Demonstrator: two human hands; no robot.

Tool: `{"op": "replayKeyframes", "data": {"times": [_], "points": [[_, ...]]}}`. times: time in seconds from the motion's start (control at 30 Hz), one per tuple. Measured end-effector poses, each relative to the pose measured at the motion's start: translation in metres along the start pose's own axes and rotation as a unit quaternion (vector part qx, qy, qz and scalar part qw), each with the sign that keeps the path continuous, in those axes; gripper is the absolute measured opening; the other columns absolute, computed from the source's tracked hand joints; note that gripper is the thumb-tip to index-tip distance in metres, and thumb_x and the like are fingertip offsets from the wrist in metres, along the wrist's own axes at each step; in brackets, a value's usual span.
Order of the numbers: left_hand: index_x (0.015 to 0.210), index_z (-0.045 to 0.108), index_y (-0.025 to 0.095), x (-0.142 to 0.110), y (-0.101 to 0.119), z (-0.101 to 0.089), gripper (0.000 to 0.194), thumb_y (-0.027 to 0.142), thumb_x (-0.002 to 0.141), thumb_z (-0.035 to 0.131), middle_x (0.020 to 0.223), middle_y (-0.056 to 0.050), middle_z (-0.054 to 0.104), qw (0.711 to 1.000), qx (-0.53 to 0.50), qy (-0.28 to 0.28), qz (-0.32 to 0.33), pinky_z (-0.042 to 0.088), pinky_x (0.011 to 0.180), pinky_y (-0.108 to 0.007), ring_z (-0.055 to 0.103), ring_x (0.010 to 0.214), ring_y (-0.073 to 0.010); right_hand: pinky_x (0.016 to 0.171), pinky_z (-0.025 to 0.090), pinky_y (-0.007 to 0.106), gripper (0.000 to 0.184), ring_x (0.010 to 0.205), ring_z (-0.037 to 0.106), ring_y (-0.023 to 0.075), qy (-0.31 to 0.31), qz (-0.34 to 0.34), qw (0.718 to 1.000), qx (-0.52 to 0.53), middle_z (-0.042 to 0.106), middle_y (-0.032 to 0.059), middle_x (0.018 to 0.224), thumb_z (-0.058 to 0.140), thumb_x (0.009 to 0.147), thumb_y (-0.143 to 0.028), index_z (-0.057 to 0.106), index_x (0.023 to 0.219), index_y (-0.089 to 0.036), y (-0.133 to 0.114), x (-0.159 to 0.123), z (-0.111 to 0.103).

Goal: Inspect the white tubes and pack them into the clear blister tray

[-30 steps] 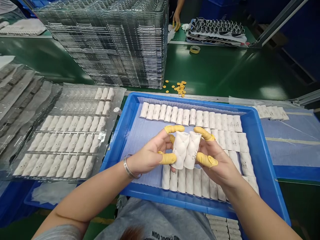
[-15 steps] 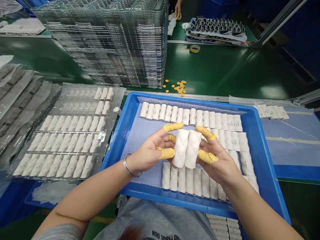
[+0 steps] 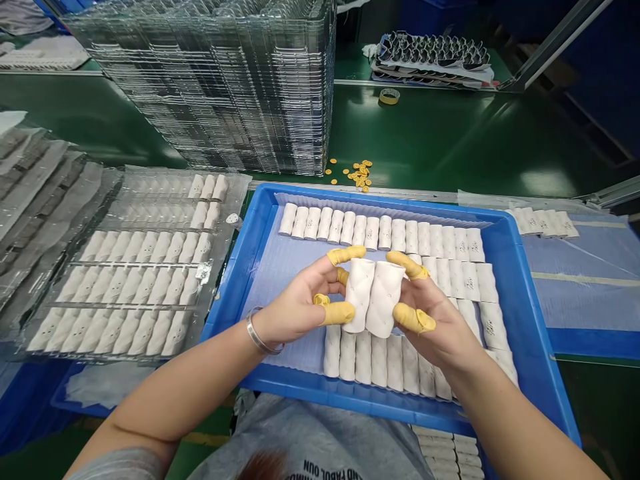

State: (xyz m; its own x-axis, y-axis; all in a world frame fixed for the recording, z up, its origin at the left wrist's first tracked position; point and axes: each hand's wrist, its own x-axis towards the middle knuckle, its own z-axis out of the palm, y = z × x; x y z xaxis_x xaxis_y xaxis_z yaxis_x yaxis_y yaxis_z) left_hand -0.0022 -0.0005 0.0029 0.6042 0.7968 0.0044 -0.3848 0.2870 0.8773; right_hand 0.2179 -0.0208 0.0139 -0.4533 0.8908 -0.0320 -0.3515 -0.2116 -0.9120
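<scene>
The grey shirt [image 3: 310, 433] is cut off below. The left hand [image 3: 300, 297] is clamped on one white tube [image 3: 359, 297], the right hand [image 3: 440, 317] on a second white tube [image 3: 383, 300], above the blue tray [image 3: 350, 399]. It seems a checking step; the next move calls for gentle grip. Tube backs are hidden. Beyond, stacked clear trays [image 3: 225, 93] partly cover the green bench [image 3: 450, 143].

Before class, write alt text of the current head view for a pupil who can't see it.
A left hand and right hand with yellow-covered fingers hold two white tubes side by side over a blue tray containing rows of similar tubes. To its left lies a clear tray of white pieces; beyond stands a stack of clear trays.
</scene>
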Motion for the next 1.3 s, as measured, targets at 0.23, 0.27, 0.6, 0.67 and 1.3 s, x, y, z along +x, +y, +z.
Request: {"op": "replayKeyframes", "data": {"times": [0.23,0.27,0.6,0.67,1.3], "points": [[0.14,0.053,0.035,0.0,0.001,0.0,0.062,0.022,0.084,0.077,0.107,-0.005,0.067,0.998,-0.056,-0.009,0.014,0.053,0.068,-0.019,0.063,0.088,-0.0132,0.072,0.056,0.019,0.046,0.083,0.064,0.0118,0.015,0.007,0.999,0.037,0.064,-0.001,0.116,0.073,0.098,-0.028,0.057,0.135,-0.049,-0.002,-0.002,-0.001],[0.139,0.053,0.035,0.0,0.002,0.0,0.062,0.022,0.084,0.078,0.108,-0.005,0.068,0.998,-0.054,-0.005,0.013,0.053,0.07,-0.019,0.063,0.089,-0.0133,0.073,0.056,0.018,0.045,0.083,0.063,0.0113,0.014,0.007,0.999,0.038,0.065,-0.0015,0.115,0.073,0.098,-0.028,0.058,0.135,-0.049,-0.002,-0.002,-0.001],[0.137,0.056,0.032,0.0,0.001,0.002,0.059,0.024,0.083,0.078,0.114,-0.006,0.064,1.0,-0.027,0.008,0.008,0.052,0.079,-0.023,0.06,0.099,-0.0155,0.077,0.054,0.022,0.05,0.083,0.058,0.0129,0.007,-0.014,1.0,-0.002,0.061,0.0005,0.117,0.077,0.095,-0.029,0.057,0.137,-0.047,0.0,-0.001,0.002],[0.14,0.052,0.033,-0.001,0.001,0.002,0.062,0.025,0.084,0.077,0.108,-0.006,0.064,0.999,-0.04,0.005,-0.007,0.053,0.073,-0.023,0.061,0.091,-0.0149,0.073,0.054,0.022,0.05,0.079,0.058,0.0122,0.004,-0.002,1.0,0.013,0.062,0.0002,0.11,0.078,0.094,-0.031,0.057,0.136,-0.047,0.0,-0.002,0.003],[0.14,0.053,0.031,0.002,-0.001,0.004,0.07,0.026,0.077,0.083,0.107,-0.006,0.061,0.999,0.046,0.022,0.003,0.051,0.07,-0.022,0.057,0.094,-0.0169,0.082,0.06,0.032,0.058,0.121,0.055,0.0255,0.013,-0.044,0.997,-0.062,0.057,0.0044,0.129,0.084,0.089,-0.031,0.055,0.139,-0.044,0.01,0.0,0.001]]}}
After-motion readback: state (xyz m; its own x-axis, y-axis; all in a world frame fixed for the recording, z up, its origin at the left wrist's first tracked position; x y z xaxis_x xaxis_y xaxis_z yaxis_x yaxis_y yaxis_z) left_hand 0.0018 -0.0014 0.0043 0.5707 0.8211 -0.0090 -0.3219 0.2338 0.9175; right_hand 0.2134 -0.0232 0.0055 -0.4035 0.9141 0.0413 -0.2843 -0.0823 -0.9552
